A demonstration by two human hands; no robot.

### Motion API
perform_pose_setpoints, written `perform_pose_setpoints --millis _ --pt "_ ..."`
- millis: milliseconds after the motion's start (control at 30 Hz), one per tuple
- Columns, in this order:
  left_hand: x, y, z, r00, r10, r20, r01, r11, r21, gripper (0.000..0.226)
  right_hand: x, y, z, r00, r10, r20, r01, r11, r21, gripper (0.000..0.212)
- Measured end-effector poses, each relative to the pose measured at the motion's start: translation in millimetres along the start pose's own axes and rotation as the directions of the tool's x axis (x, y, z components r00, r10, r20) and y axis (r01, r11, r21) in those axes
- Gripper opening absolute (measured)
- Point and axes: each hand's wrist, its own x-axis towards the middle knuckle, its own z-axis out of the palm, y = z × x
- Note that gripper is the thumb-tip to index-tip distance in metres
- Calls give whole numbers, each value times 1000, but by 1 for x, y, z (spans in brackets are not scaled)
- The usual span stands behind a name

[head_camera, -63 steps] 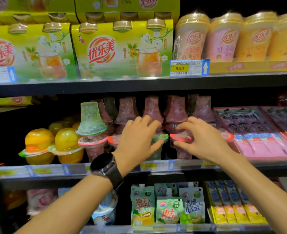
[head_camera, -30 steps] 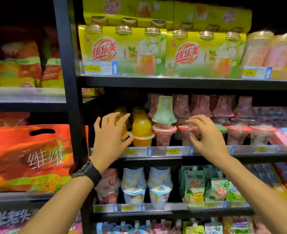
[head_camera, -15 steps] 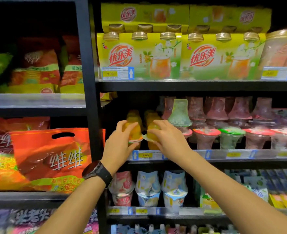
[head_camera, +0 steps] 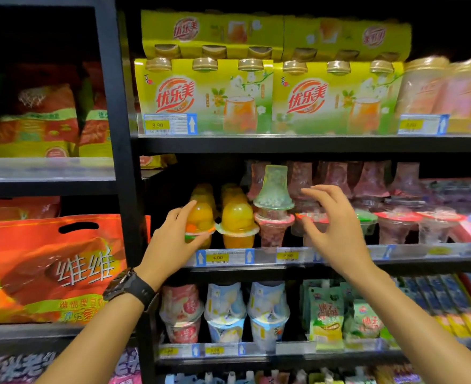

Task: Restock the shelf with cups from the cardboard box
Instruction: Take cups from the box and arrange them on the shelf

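The middle shelf [head_camera: 284, 256] carries rows of jelly cups. At its left end my left hand [head_camera: 173, 239] grips an orange fruit cup [head_camera: 201, 217], fingers on its dome and thumb under its rim. A second yellow-orange cup [head_camera: 237, 220] stands right beside it, untouched. An upturned green cup [head_camera: 274, 189] sits on a pink-lidded cup [head_camera: 273, 231]. My right hand [head_camera: 336, 228] hovers with spread fingers in front of the red-lidded cups [head_camera: 395, 225] and holds nothing. No cardboard box is in view.
A black upright post [head_camera: 117, 162] stands just left of the orange cups. Yellow-green drink packs [head_camera: 203, 101] fill the shelf above, and yoghurt-style cups [head_camera: 226, 311] and pouches the shelf below. An orange bag [head_camera: 54, 267] lies in the left bay.
My right hand has let go of the yellow-orange cup and moved right with its fingers spread. My left hand stays on the left orange cup.
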Motion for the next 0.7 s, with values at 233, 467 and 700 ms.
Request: perform_pose_setpoints --millis 233,467,700 --pt "3 5 3 1000 -16 -27 16 999 33 80 -3 66 -23 930 173 325 -34 920 -391 53" --pt "-6 33 12 959 145 -243 -111 983 150 83 -17 89 -39 984 105 144 -52 941 -335 61" --pt "11 175 80 842 522 -135 -485 843 231 58 -15 122 -47 984 46 171 47 863 -503 42"
